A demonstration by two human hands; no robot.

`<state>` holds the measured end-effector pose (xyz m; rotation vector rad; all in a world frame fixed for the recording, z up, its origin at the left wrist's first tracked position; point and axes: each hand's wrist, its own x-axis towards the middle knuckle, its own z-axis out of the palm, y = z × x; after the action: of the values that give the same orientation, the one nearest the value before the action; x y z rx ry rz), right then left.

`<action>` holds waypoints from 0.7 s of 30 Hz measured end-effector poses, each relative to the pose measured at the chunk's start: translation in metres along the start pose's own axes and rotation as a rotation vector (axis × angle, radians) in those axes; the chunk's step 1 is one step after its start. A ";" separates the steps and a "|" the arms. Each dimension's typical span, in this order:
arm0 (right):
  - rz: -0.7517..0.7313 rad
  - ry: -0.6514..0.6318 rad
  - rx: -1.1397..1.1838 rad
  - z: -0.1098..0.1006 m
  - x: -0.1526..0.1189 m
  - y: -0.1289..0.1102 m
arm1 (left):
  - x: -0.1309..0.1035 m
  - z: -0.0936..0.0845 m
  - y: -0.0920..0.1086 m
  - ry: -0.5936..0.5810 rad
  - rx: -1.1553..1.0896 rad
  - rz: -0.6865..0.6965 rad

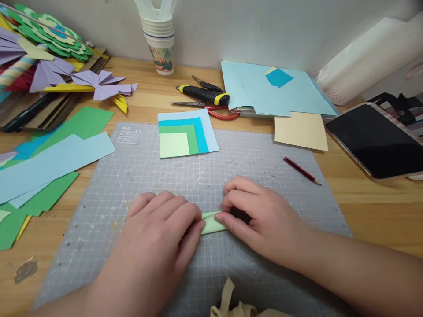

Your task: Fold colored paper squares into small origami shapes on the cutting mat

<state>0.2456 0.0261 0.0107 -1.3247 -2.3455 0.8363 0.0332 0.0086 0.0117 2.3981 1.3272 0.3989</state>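
A light green folded paper strip (213, 223) lies low on the grey cutting mat (139, 176), between my two hands. My left hand (158, 233) pinches its left end with thumb and forefinger. At the other end, the thumb and curled fingers of my right hand (264, 218) close on the strip. Farther back on the mat sits a stack of square papers (174, 144) in light green, green, blue and pale blue, graded in size. A dark red pencil (301, 171) rests on the mat's right side.
Paper sheets (56, 163) and paper flowers (99, 83) fill the left. Behind the mat are paper cups (161, 48), a cutter (203, 93), red-handled scissors (221, 113) and pale blue sheets (251, 88). A tan paper (300, 131) and a tablet (376, 140) lie right.
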 end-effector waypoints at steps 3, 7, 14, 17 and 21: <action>0.025 -0.027 -0.033 0.001 0.001 -0.001 | 0.000 -0.002 0.001 0.010 0.013 0.009; 0.033 -0.030 -0.041 0.002 0.003 -0.001 | -0.005 -0.002 0.003 0.060 0.046 0.119; 0.036 -0.028 -0.018 0.000 0.003 -0.005 | -0.022 0.012 0.004 0.071 0.222 0.197; 0.039 -0.022 -0.015 0.000 0.002 -0.007 | -0.024 0.013 0.005 0.049 0.256 0.162; 0.051 -0.018 -0.016 0.000 0.002 -0.006 | -0.023 0.013 0.004 0.069 0.242 0.186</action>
<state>0.2401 0.0253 0.0143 -1.3952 -2.3462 0.8496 0.0294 -0.0156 0.0000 2.7441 1.2471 0.3946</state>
